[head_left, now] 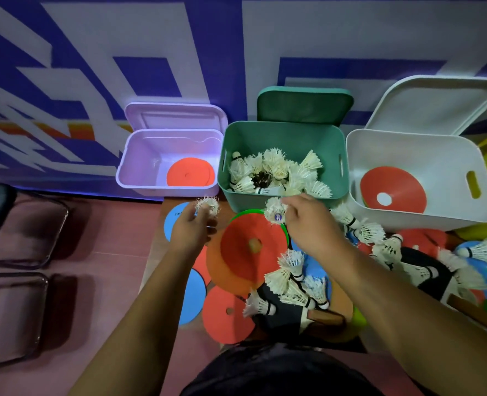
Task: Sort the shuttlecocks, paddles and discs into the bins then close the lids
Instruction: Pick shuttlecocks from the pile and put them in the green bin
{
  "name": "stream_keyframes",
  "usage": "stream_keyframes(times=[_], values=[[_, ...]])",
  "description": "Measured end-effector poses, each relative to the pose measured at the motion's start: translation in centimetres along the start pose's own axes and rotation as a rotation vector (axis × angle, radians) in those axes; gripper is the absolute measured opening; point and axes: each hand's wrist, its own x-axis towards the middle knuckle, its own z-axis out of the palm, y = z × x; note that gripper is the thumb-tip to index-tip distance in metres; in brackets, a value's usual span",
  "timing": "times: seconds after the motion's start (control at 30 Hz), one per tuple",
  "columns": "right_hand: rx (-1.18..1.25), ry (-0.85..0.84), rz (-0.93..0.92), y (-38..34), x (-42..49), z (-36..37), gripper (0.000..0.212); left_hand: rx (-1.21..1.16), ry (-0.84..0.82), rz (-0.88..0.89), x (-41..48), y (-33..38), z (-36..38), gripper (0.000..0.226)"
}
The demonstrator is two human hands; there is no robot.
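While hands (189,228) (308,224) pinch shuttlecocks (208,205) (275,211) near its rim, green bin (279,138) gapes.

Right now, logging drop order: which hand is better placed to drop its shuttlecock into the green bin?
Right. The right hand holds its shuttlecock at the green bin's front rim; the left hand and the second shuttlecock sit off to the side, before the lavender bin's corner.

A: What colours are the 3 bins?
B: A lilac bin (125,164), a teal-green bin (279,138) and a white bin (408,155), each lid matching.
A: And the contents?
B: An orange-red disc (189,175) in the lilac one, and a red disc (393,192) with a white centre in the white one. The shuttlecocks (273,170) are cream-white with black bands.
A: The surroundings?
B: A blue wall (65,52) with white angular bands, a pinkish-red floor (116,238), and a sky-blue disc (192,295).
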Motion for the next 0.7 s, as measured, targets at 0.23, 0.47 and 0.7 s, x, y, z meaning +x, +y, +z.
stream_keyframes(times=[0.23, 0.47, 0.7], values=[[0.287, 0.331, 0.06, 1.0, 2.8, -7.2, 0.041, 0.001, -0.051, 0.059, -2.8, 2.8, 1.8, 0.037], [0.148, 0.181, 0.246, 4.9, 5.3, -9.5, 0.06, -0.007, -0.078, 0.07, -3.8, 3.9, 4.1, 0.037], [0.214, 0.187, 0.253, 7.7, 2.3, -8.7, 0.039, 0.087, -0.127, 0.167, -4.3, 6.0, 6.9, 0.044]])
